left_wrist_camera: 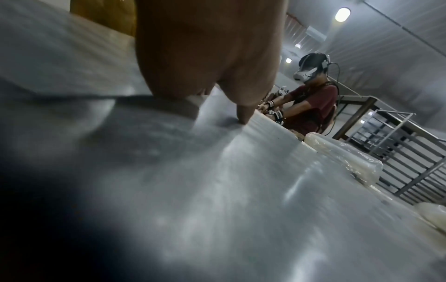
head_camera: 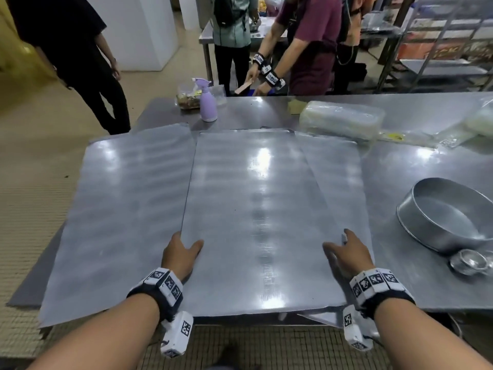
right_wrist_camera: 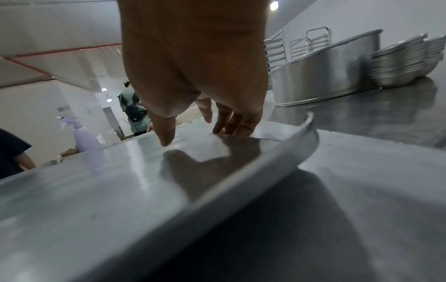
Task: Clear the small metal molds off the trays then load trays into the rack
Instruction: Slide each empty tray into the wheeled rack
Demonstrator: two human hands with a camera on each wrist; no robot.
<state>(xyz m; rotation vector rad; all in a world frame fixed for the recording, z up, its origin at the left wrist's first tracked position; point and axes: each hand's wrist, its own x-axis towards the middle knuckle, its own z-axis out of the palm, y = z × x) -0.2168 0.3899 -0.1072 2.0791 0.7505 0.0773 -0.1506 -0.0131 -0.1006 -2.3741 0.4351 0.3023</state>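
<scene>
Found the top tray [head_camera: 253, 209] bare and flat, lying between both hands and overlapping a second tray [head_camera: 120, 209] outboard of the left hand [head_camera: 181, 255] and a third tray [head_camera: 338, 177] half hidden under it beyond the right hand [head_camera: 346, 252]. Noted all three resting on the steel table [head_camera: 413, 169], near edges hanging past its front.

Gripped the top tray's left near corner, thumb [left_wrist_camera: 243, 114] pressed on top and the other fingers tucked over the edge, out of sight. Laid the right hand loosely spread on the opposite near corner, thumb [right_wrist_camera: 166, 137] and straight fingertips touching the surface just inside the rim, not clamping.

Judged the sheet thin, wide, stiff enough but liable to flex and wobble, slick-faced, with a shallow upturned lip and probably sharp-ish edges. Reckoned best taken by the two long side rims, thumbs on top, fingers under, and kept level; probably needed sliding toward the body first to get fingers beneath on the right.

Saw the small metal molds [head_camera: 469, 263] already stacked right of the right hand, beside a round pan [head_camera: 440, 217]. Spotted the rack [head_camera: 440, 49] far beyond the right fingertips, well apart.
</scene>
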